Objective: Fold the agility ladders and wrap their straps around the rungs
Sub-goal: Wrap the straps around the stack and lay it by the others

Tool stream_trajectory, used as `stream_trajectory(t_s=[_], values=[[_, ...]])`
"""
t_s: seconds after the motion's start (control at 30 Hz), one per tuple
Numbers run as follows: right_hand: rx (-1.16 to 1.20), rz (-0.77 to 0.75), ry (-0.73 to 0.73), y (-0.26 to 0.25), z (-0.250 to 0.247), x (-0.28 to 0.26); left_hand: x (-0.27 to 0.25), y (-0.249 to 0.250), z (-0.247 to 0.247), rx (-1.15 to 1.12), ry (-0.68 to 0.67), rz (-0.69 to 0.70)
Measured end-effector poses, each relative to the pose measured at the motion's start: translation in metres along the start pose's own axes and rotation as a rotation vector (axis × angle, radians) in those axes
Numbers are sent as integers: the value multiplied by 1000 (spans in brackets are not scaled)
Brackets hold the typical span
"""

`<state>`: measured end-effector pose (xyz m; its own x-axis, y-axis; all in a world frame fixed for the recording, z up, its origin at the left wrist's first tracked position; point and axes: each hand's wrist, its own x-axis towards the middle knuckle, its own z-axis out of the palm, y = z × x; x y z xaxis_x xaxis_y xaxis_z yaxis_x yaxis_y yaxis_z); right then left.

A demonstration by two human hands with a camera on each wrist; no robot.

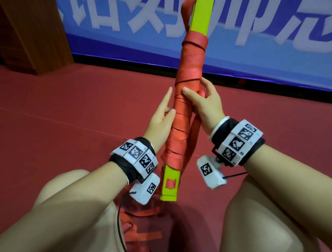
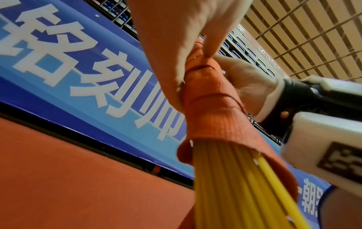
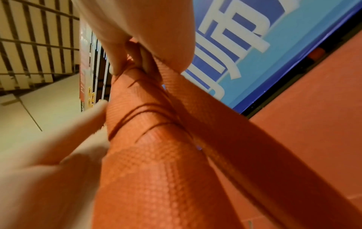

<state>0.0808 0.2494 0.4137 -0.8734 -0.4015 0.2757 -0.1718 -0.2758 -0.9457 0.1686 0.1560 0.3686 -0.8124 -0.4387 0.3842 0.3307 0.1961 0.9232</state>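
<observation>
While the bundle of yellow rungs [image 1: 201,13] is stiff and prob light, the orange strap [image 1: 189,65] round it is soft woven webbing w/ frayed edges, so I'd guess it slackens fast if tension drops; best taken mid-bundle over the wraps, w/ a thumb pinning the last turn.

Bundle sits centre frame in the head view, held tilted above the red floor [image 1: 65,103], btwn the knees, yellow ends bare at top and bottom. Wraps cover most of its length, overlapping unevenly. A loose strap loop [image 1: 194,128] hangs lower right of the bundle; more strap lies on the floor at bottom.

Right hand [image 1: 202,103] grip: fingers and thumb curled round the wrapped middle, clamped on it. Left hand [image 1: 161,116]: thumb presses the bundle's side, index finger straight and clear of it; the other fingers I can't tell. Blue banner [image 1: 271,26] behind.
</observation>
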Motion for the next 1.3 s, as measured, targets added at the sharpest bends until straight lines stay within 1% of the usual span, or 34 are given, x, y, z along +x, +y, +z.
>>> stream_trajectory(t_s=[0.13,0.17,0.23,0.3,0.4,0.5,0.57,0.6,0.73,0.87,0.9,0.93,1.0,1.03,1.13,1.2,1.3], values=[[84,62,-123,-6,-4,3,-6,-4,3,-193,-161,-188],[86,64,-155,-8,-4,3,-9,-3,4,-228,-194,-215],[79,48,-207,-15,-4,3,-14,-1,4,-270,-207,-196],[51,11,-246,-22,-3,3,-17,3,2,-257,-160,-126],[17,-15,-313,-30,-2,5,-14,4,-3,-174,-54,-41],[-164,-60,-279,-34,-7,9,-13,8,-5,-57,-7,11],[-283,-96,-246,-32,-11,13,-12,7,-6,-18,18,-2],[-302,-97,-241,-30,-13,14,-10,7,-6,-9,26,-14],[-261,-68,-229,-21,-11,14,-7,2,-6,42,44,-23],[-254,-57,-174,-9,4,6,-7,-8,-1,207,126,-51],[-246,-43,-150,-6,7,3,-8,-9,0,242,124,-51],[-238,-30,-138,-2,10,2,-7,-11,-1,279,113,-56],[-240,-38,-131,4,15,-1,-7,-10,0,349,79,-110],[-247,-49,-118,6,15,-2,-8,-10,1,366,39,-129],[-243,-67,-56,5,12,-3,-10,-9,-1,315,-71,-127],[-210,-67,-89,4,8,-1,-6,-9,-6,243,-116,-137],[-138,-40,-185,-1,4,1,-5,0,-11,129,-179,-161]])
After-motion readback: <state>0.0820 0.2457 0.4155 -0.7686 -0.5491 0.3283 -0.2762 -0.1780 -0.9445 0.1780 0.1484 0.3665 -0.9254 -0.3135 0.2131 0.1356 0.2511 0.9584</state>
